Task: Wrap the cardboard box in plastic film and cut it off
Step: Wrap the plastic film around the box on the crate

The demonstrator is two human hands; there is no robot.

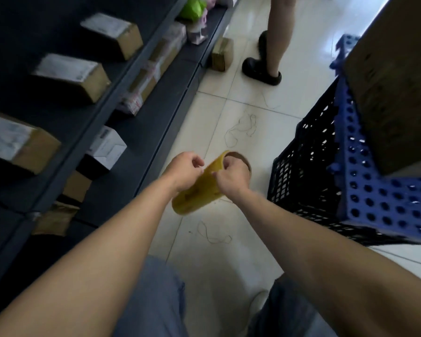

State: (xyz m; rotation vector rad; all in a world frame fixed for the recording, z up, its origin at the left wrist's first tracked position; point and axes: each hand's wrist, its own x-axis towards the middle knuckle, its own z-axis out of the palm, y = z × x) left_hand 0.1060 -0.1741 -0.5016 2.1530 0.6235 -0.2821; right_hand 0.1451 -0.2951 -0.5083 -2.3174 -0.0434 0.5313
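Cardboard box is shown apparently unwrapped on a blue crate. Film roll is gripped by the right hand, its edge pinched by the left hand; wrapping and cutting are judged outstanding.

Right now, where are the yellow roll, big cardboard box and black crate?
yellow roll [195, 192], head view, its side.
big cardboard box [394, 81], head view, side face.
black crate [306, 161], head view, mesh wall.

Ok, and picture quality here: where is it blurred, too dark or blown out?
Head view: parcels at left are dark and motion-smeared; the floor at top right is blown out by glare; wide-angle bends the shelf edges; the left hand, right hand and film roll they grip are fairly sharp.
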